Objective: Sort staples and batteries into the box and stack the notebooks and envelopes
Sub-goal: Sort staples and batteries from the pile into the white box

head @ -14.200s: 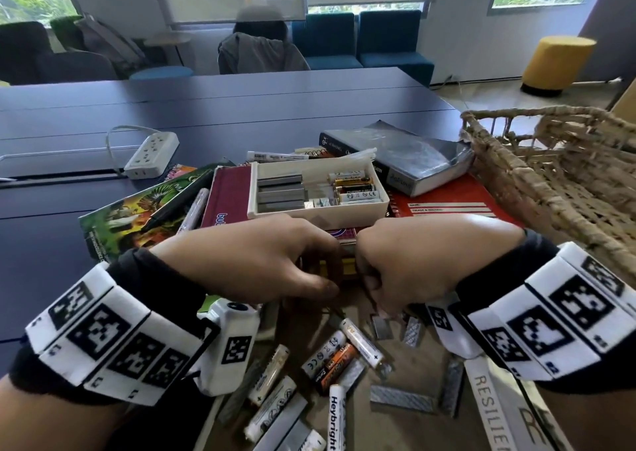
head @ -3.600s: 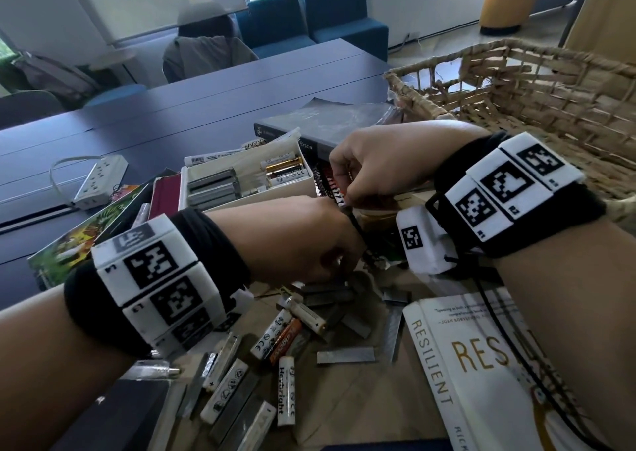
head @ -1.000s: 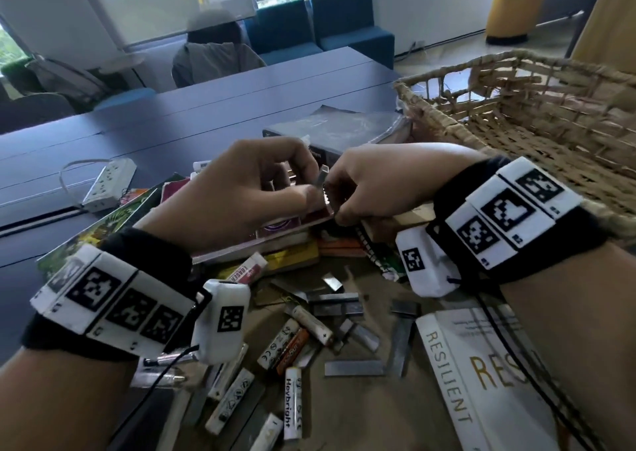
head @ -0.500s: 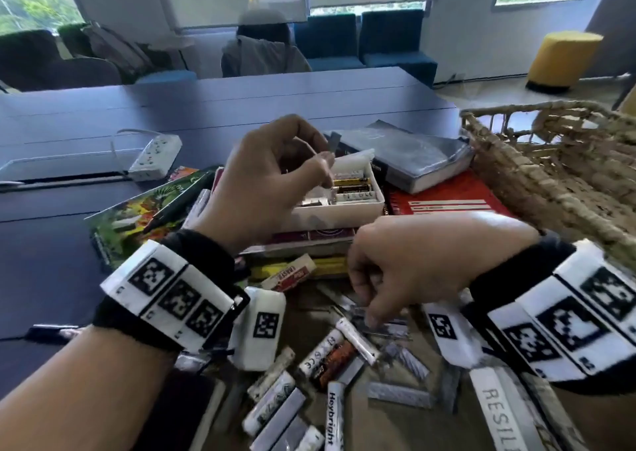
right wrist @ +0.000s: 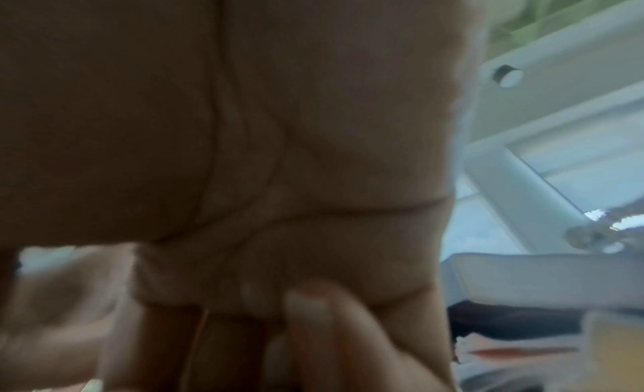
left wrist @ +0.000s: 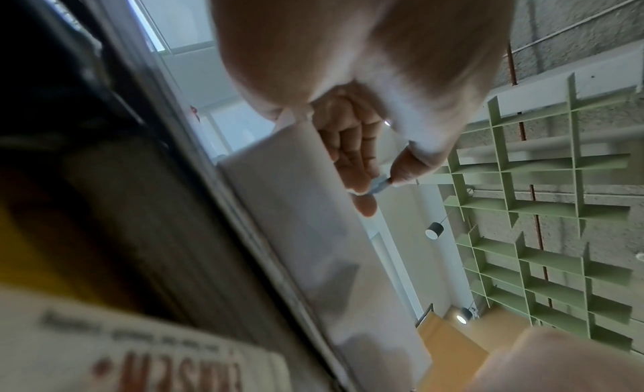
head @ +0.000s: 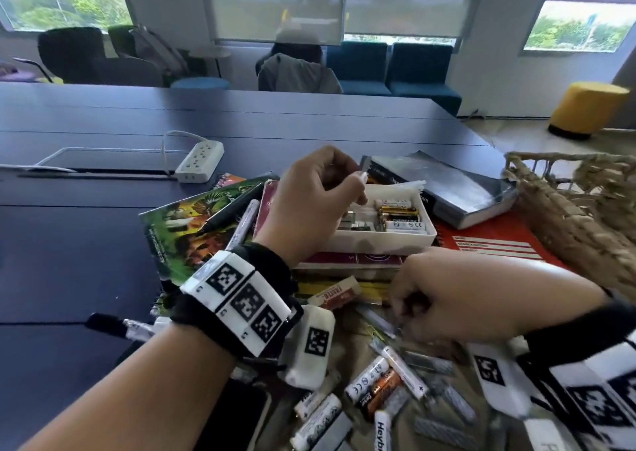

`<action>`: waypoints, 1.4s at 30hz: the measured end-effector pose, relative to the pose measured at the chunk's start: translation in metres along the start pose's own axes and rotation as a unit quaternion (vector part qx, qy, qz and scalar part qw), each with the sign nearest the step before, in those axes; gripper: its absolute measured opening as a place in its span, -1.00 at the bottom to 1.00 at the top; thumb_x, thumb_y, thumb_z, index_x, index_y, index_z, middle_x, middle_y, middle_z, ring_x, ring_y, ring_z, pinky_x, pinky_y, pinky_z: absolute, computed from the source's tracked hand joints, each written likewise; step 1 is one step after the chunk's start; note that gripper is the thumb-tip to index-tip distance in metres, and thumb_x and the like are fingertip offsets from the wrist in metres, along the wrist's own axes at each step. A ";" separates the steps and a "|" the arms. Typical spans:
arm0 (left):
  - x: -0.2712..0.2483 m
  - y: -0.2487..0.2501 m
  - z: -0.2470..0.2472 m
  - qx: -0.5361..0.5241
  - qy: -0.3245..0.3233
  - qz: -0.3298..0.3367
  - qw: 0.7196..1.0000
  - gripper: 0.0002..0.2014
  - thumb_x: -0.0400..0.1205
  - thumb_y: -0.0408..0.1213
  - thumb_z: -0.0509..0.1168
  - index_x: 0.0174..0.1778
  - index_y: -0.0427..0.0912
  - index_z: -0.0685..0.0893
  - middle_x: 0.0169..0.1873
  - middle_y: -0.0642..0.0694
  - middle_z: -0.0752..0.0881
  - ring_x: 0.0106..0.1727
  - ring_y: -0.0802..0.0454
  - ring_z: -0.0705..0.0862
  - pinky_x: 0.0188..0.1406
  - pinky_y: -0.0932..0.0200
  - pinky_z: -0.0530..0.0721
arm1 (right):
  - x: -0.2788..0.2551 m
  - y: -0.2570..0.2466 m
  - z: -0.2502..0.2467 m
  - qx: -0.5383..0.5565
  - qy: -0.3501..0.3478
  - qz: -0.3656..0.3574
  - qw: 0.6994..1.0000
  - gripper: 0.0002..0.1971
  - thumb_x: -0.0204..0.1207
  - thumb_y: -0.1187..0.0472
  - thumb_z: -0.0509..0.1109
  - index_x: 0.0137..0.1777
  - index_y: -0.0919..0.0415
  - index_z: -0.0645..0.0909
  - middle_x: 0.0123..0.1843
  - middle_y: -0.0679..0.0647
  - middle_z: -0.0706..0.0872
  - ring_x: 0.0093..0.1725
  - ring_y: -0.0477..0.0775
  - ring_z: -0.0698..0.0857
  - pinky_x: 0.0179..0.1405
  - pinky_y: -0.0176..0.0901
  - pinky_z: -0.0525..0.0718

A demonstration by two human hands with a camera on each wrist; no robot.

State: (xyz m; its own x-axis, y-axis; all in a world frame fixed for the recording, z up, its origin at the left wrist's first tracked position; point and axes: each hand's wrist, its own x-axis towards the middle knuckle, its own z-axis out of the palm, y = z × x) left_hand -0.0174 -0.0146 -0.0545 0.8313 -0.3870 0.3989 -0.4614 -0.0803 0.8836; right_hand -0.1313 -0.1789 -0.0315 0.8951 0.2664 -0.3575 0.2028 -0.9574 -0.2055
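My left hand (head: pixel 359 178) pinches a short grey staple strip (head: pixel 364 167) between thumb and fingers, just above the white box (head: pixel 378 240). The left wrist view shows the same staple strip (left wrist: pixel 379 184) held beside the box wall (left wrist: pixel 296 205). The box holds several batteries (head: pixel 401 215) on its right side and staples under my hand. My right hand (head: pixel 399 316) reaches down with curled fingers into the loose staple strips (head: pixel 426 364); whether it grips one is hidden. Loose batteries (head: pixel 375 378) lie just in front.
The box sits on a maroon notebook (head: pixel 344 259). Around it lie a green-covered notebook (head: pixel 192 223), a red notebook (head: pixel 499 244) and a grey book (head: pixel 447 189). A wicker basket (head: pixel 585 223) stands at the right, a power strip (head: pixel 199 156) at the back left. An eraser (head: pixel 335 290) lies by the stack.
My left hand took the staple strip from between both hands and lifted it over the box. My right hand dropped to the staple pile and now reaches deeper into it.
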 end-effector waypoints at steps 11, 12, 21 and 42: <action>0.001 -0.006 0.001 -0.013 0.043 0.011 0.999 -0.93 0.73 -0.26 0.34 0.00 -0.17 0.67 -0.27 -0.06 0.84 -0.35 0.05 0.69 -0.28 -0.07 0.73 | -0.006 0.000 -0.018 0.253 0.107 -0.094 0.957 -0.87 0.58 0.22 0.57 -0.20 0.07 0.75 -0.28 0.04 0.79 -0.34 0.11 0.67 -0.26 0.02 0.66; 0.000 -0.006 0.001 -0.010 0.042 0.010 0.999 -0.93 0.73 -0.25 0.34 -0.01 -0.16 0.67 -0.27 -0.06 0.84 -0.33 -0.01 0.70 -0.22 -0.14 0.75 | -0.003 -0.002 -0.017 0.259 0.105 -0.097 0.955 -0.89 0.57 0.21 0.59 -0.18 0.08 0.75 -0.26 0.05 0.79 -0.29 0.17 0.71 -0.21 0.04 0.68; 0.002 -0.011 0.002 -0.005 0.050 0.010 0.999 -0.92 0.70 -0.20 0.37 -0.07 -0.11 0.68 -0.31 0.02 0.83 -0.32 0.04 0.71 -0.23 0.00 0.66 | 0.017 -0.002 -0.027 0.326 0.101 -0.137 0.930 -0.75 0.52 0.42 0.60 0.09 0.21 0.66 -0.19 0.20 0.82 -0.20 0.19 0.82 -0.09 -0.16 0.74; 0.003 -0.007 -0.005 -0.052 0.014 0.001 0.999 -0.95 0.72 -0.32 0.38 0.02 -0.21 0.73 -0.26 -0.09 0.84 -0.27 0.13 0.73 -0.24 0.26 0.65 | 0.021 -0.017 -0.008 0.001 -0.014 -0.080 0.997 -0.83 0.43 -0.01 0.59 -0.19 -0.02 0.65 -0.30 -0.23 0.68 -0.29 -0.21 0.63 -0.41 -0.35 0.50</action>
State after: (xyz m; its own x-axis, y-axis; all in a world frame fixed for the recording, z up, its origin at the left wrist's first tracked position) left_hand -0.0102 -0.0102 -0.0582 0.8397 -0.3604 0.4062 -0.4296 0.0165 0.9029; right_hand -0.1127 -0.1576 -0.0278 0.8404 0.4179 -0.3451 0.3402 -0.9024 -0.2643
